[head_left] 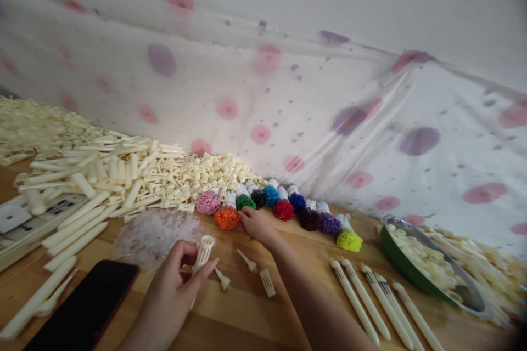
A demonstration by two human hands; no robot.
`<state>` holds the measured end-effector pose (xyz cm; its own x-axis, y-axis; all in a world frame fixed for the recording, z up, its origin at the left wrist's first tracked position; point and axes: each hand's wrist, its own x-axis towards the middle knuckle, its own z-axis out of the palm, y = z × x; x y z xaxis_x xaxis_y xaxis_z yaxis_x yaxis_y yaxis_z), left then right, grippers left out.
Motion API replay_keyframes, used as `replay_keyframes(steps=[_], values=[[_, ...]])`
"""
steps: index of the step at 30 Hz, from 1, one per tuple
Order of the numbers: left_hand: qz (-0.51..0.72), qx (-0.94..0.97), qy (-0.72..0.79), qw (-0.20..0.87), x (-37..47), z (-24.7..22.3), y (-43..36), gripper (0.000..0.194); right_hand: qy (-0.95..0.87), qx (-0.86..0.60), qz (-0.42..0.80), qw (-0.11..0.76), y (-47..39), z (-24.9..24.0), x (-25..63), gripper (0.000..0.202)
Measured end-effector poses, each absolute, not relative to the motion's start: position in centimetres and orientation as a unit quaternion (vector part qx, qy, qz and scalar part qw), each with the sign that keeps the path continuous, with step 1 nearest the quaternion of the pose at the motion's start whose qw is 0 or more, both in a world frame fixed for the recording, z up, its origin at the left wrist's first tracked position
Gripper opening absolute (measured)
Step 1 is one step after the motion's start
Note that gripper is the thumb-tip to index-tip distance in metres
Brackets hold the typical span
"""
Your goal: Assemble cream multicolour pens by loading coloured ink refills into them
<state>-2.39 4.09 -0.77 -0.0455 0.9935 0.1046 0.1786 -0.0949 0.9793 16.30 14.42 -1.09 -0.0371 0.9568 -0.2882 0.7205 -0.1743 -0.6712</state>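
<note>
Between the thumb and fingers of my left hand is a cream slotted pen part, held upright with its round open end up. My right hand reaches to the bundles of pen refills, its fingers closed at the green bundle, beside the orange bundle; whether a refill is between the fingertips is too small to see. On the wood below lie two small cream pointed pieces and a loose slotted clip piece.
Multicolour pens lie in a row at right, near a green bowl of cream parts. A phone lies at front left beside cream barrels. Behind are clear small pieces, a heap of cream parts and a dotted plastic sheet.
</note>
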Motion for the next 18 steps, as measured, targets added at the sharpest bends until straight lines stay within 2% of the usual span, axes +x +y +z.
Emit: replay_keyframes(steps=[7,10,13,18], values=[[0.48,0.494,0.494,0.53,-0.6,-1.2,5.9,0.03,-0.615,-0.636,0.425,0.191,14.3,-0.5,17.5,0.023],[0.472,0.463,0.479,0.577,1.2,-1.0,7.3,0.024,-0.604,-0.627,0.448,0.202,14.0,-0.5,17.4,0.023],[0.474,0.445,0.473,0.594,2.7,-1.0,8.6,0.014,-0.589,-0.617,0.476,0.215,13.2,-0.6,17.1,0.023],[0.482,0.449,0.474,0.584,3.1,-1.9,9.7,0.027,-0.563,-0.576,0.536,0.253,10.0,0.1,17.7,0.029]])
